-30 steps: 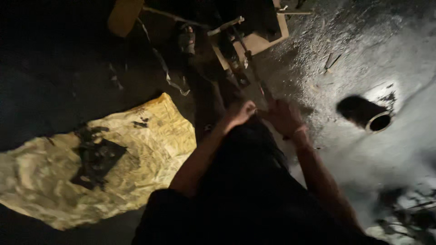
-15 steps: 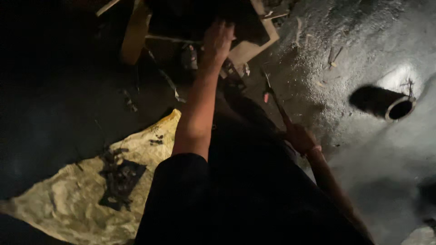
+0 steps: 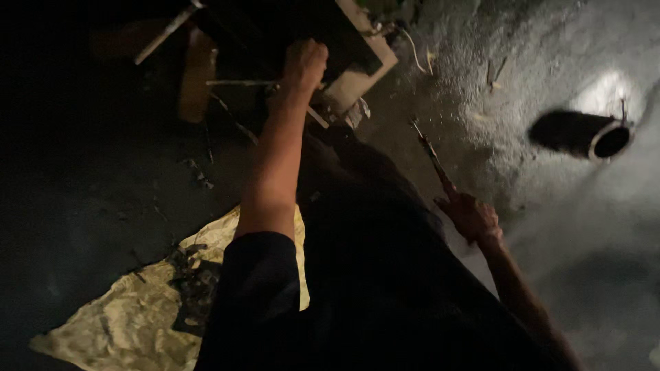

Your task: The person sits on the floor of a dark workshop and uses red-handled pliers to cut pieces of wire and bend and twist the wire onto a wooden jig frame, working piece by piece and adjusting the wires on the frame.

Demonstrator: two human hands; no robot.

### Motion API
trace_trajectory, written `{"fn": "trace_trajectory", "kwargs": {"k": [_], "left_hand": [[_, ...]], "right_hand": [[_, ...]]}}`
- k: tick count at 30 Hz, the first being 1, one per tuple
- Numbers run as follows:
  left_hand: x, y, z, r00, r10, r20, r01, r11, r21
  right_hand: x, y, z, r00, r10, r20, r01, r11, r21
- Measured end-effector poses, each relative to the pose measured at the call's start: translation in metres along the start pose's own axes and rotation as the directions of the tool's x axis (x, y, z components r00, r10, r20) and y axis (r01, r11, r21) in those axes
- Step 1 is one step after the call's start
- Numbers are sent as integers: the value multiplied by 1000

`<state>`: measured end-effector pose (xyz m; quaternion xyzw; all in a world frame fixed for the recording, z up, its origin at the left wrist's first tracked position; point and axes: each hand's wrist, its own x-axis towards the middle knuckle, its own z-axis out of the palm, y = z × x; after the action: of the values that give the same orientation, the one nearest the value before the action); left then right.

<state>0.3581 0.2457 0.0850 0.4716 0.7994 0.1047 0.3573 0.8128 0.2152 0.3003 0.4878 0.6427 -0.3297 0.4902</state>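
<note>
My left hand [image 3: 304, 64] is stretched far forward, closed as a fist on a dark part at the edge of a dark machine body [image 3: 275, 27] with a pale board [image 3: 357, 72] beside it. What exactly the fist grips is lost in shadow. My right hand [image 3: 471, 216] is lower on the right, shut on a long thin hand tool [image 3: 432, 158] with a reddish handle that points up and away. My dark trousers fill the middle between the hands.
A crumpled yellowish cloth [image 3: 137, 323] with several small dark parts [image 3: 196, 288] on it lies on the dark floor at lower left. A dark cylindrical pipe piece [image 3: 581, 134] lies at right on grey, lit concrete. Thin rods and wires lie near the machine.
My left hand has reached forward from beside the right hand up to the machine. My right hand has drawn back to the right with the tool. The camera has shifted.
</note>
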Motion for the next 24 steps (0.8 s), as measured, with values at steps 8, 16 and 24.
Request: {"fn": "trace_trajectory", "kwargs": {"k": [8, 16, 24], "left_hand": [[-8, 7, -2, 881, 348, -320, -216, 898, 383], [-19, 3, -14, 970, 169, -177, -214, 935, -284], [-29, -4, -25, 844, 420, -333, -457, 889, -37]], "right_hand": [[28, -28, -29, 677, -470, -567, 399, 881, -255], [45, -122, -105, 504, -516, -692, 444, 843, -305], [89, -201, -136, 864, -212, -457, 191, 977, -92]]}}
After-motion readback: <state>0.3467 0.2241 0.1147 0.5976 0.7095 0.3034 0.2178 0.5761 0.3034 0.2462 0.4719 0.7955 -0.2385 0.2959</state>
